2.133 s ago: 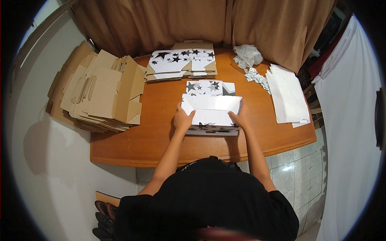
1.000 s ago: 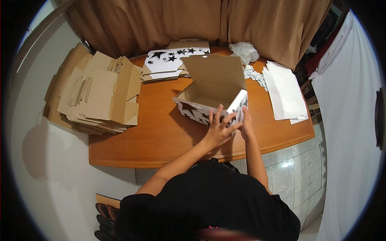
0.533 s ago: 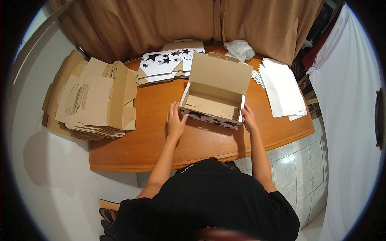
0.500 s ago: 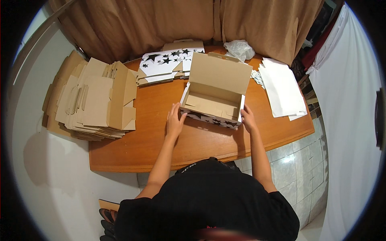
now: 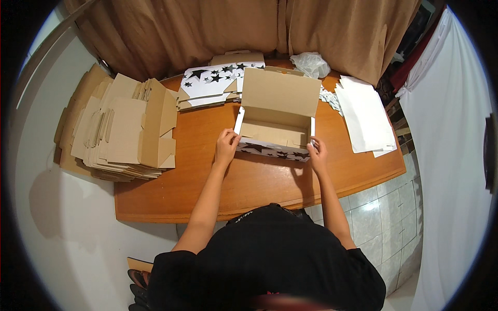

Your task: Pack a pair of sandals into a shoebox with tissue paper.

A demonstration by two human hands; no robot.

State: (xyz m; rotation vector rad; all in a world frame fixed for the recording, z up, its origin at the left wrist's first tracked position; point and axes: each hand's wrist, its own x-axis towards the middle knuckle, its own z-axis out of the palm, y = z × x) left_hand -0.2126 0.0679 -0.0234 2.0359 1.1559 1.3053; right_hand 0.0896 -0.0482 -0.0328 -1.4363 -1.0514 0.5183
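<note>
An assembled cardboard box (image 5: 275, 133) stands at the middle of the table with its lid (image 5: 280, 93) raised at the back. Its inside is bare brown board; its outer front is white with black stars. At the near left corner my left hand (image 5: 226, 149) grips the edge, fingers bent against the side. My right hand (image 5: 318, 153) pinches the near right corner, its thumb on the front side. Nothing is visible inside the box.
Flattened brown cardboard boxes (image 5: 122, 124) are stacked at the table's left. Flat star-printed boxes (image 5: 207, 83) lie behind the open box. A clear plastic bag (image 5: 311, 66), small paper scraps (image 5: 330, 98) and white paper sheets (image 5: 365, 116) are at the right. A brown curtain (image 5: 207, 31) hangs behind.
The box has turned slightly and shifted a little to the left and away from me. My right hand has moved left, and its fingers now close on the corner; my left hand's fingers have curled in.
</note>
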